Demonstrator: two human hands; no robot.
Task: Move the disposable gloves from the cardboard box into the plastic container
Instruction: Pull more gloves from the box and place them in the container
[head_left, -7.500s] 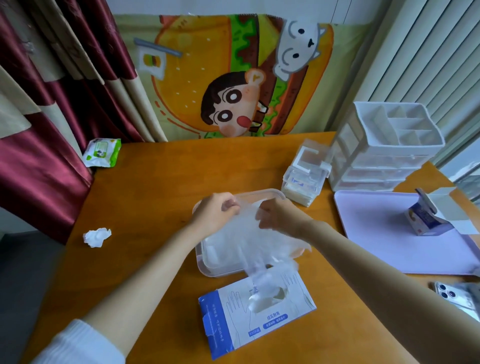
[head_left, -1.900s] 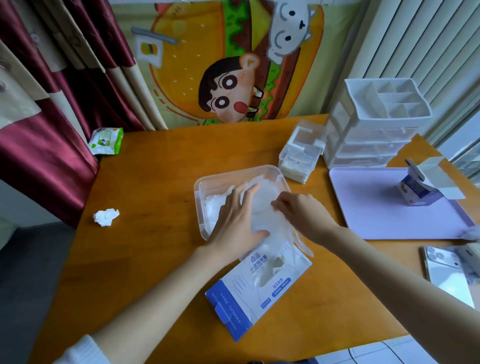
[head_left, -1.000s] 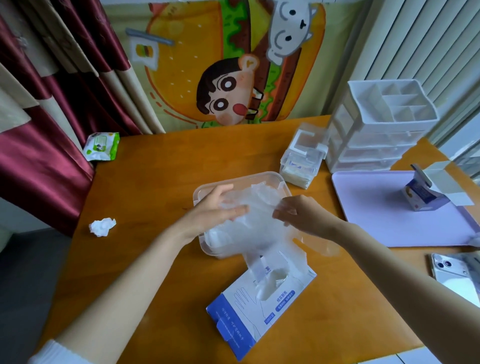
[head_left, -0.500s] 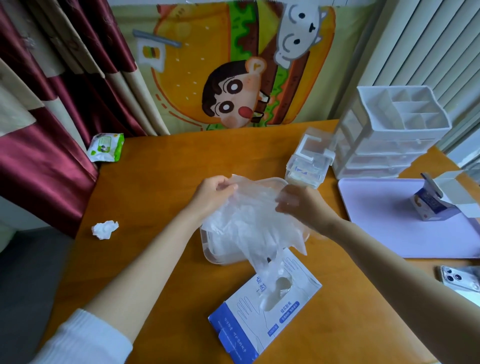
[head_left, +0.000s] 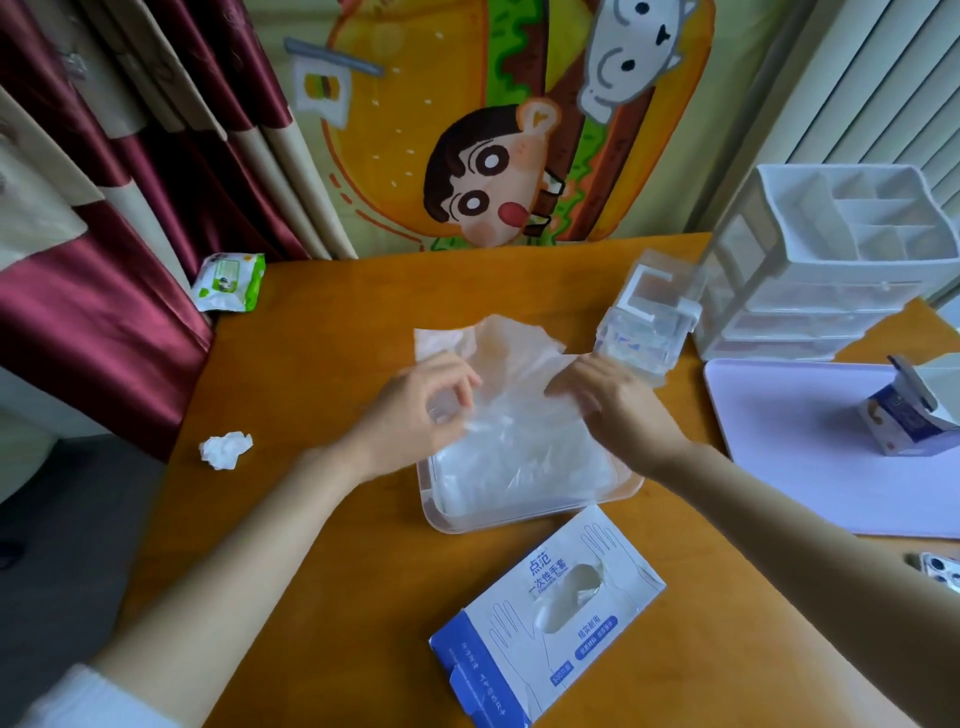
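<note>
Both left hand (head_left: 415, 410) and right hand (head_left: 618, 410) pinch thin clear disposable gloves (head_left: 514, 358) over the transparent plastic container (head_left: 519, 521) — likely limp, weightless, slippery; grip edges.

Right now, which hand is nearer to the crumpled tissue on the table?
Left. The left hand grips the glove to the right of the tissue, with bare table between; the right hand grips the glove's other edge, farther away.

Left of the fingers (head_left: 460, 376) of the left hand (head_left: 415, 410), bare tabletop (head_left: 322, 364) gave passage up to a crumpled tissue (head_left: 225, 450). Just beyond the fingers (head_left: 569, 376) of the right hand (head_left: 621, 410) a clear latched box (head_left: 644, 332) blocked the way, a white drawer organiser (head_left: 831, 270) behind it; nearer than both, the cardboard glove box (head_left: 545, 618) lay flat
</note>
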